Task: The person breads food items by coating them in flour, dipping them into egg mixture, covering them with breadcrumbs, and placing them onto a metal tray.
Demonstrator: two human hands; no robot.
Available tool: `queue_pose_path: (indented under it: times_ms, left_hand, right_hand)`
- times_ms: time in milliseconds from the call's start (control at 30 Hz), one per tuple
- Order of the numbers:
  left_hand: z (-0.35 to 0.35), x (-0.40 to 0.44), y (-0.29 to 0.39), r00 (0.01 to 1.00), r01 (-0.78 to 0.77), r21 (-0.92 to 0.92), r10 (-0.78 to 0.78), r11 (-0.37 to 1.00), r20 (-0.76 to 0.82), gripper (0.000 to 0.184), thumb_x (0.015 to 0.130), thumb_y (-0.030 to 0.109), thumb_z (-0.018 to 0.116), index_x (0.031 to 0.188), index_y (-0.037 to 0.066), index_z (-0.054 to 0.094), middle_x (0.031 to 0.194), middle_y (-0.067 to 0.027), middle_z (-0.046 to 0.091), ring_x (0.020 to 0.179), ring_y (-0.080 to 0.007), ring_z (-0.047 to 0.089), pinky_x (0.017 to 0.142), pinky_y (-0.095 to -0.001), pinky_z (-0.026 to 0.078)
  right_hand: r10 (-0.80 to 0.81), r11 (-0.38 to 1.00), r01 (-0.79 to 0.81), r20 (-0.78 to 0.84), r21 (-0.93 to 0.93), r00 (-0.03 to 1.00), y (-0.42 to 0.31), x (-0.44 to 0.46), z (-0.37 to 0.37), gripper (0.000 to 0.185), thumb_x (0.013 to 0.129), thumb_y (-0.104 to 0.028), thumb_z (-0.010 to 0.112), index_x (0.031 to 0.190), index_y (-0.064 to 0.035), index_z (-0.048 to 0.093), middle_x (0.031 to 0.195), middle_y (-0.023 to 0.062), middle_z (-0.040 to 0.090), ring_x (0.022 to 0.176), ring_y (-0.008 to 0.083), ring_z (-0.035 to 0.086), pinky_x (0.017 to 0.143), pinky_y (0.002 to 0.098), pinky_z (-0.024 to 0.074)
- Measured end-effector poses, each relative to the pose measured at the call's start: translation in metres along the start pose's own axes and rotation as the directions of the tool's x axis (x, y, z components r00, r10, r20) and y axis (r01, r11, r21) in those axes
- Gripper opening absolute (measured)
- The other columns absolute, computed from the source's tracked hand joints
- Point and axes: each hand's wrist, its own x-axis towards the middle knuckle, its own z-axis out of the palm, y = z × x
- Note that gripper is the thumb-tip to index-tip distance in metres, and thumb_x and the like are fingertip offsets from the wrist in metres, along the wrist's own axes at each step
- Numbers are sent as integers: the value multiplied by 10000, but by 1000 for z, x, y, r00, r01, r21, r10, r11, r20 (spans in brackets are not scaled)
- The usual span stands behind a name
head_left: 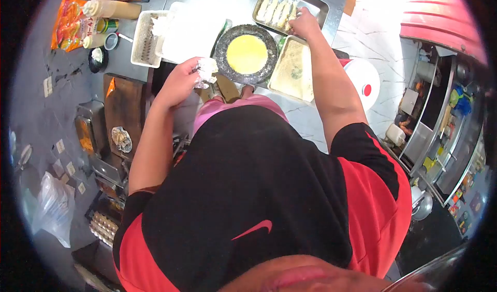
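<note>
My left hand is closed round a crumpled, silvery-white piece, left of a dark speckled bowl of yellow liquid. At the upper right, my right hand reaches over the edge of a metal tray, its fingers bent at the last of several pale, coated strips. Whether those fingers hold a strip is too small to tell. Between the bowl and my right forearm lies a cream tray with a layer of beige crumbs.
At the left are a white basket, squeeze bottles and an orange packet. A wooden board lies below them. A white round lid with a red centre is beyond my right forearm. Shelves stand at the far right.
</note>
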Motion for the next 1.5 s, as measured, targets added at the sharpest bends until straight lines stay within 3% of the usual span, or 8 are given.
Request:
queue_pose_path:
  times_ms: [100,567,867,967,1167,1300,1367,1500]
  left_hand:
    - [10,-2,1,999,47,23,-48,999,4,376,1034,63,617,1398,12,699,1200,-25,774,1066,-118,704,941,-307,557]
    - [-47,13,-48,994,45,89,-36,995,-102,441,1006,73,611,1433,-8,688,1170,-117,805,1037,-178,746,947,-352,588]
    - [-121,91,-7,958,-13,811,239,584,-157,463,1023,86,614,1472,-24,655,1237,-183,800,1135,-275,787,973,-398,620]
    - [-139,137,-35,996,44,-159,-32,986,79,413,1071,52,544,1468,-21,630,1315,-180,771,1143,-298,783,980,-398,636]
    - [-156,139,-13,961,236,-412,-149,880,232,294,1117,51,473,1323,9,679,1304,-170,759,1149,-292,777,938,-393,650]
    - [-177,144,-27,991,35,176,-56,984,120,367,1072,116,569,1392,-33,671,1268,-203,775,1135,-256,772,914,-386,627]
    - [-183,131,-20,993,-116,603,91,789,72,445,1034,145,624,1428,-56,662,1230,-218,786,1120,-239,768,904,-386,614]
    - [-197,128,-39,978,-196,521,203,831,45,521,975,131,669,1457,-68,650,1167,-213,795,1031,-226,770,899,-384,605]
  right_hand:
    - [16,1000,-17,33,24,999,-5,-4,-5,785,869,-292,799,1543,5,527,1185,275,761,1104,385,742,968,455,586]
    - [-135,976,153,-120,158,984,-33,-137,-58,369,1017,-301,708,1263,-30,753,1072,191,813,995,318,790,914,407,591]
    - [9,999,-9,6,-38,1000,-66,-189,-67,315,1032,-269,697,1233,-32,752,1059,204,799,1000,340,782,913,422,582]
    - [-34,998,35,-29,51,999,-70,-214,-51,315,1033,-271,702,1235,-36,752,1046,209,795,987,351,780,903,434,582]
    - [130,987,-130,13,96,991,-112,-255,-13,310,1023,-273,728,1200,-19,745,1028,214,787,956,346,773,886,426,583]
    - [87,971,-92,31,220,996,-169,-252,15,309,1020,-278,709,1178,-14,743,1063,235,782,994,393,766,910,445,587]
    - [26,973,-34,38,229,999,-199,-236,33,312,1010,-273,701,1181,-16,744,1103,253,781,1040,430,759,931,469,588]
    - [-151,982,134,124,135,981,-282,-185,69,325,991,-263,679,1195,-21,753,1135,277,778,1097,457,746,961,506,582]
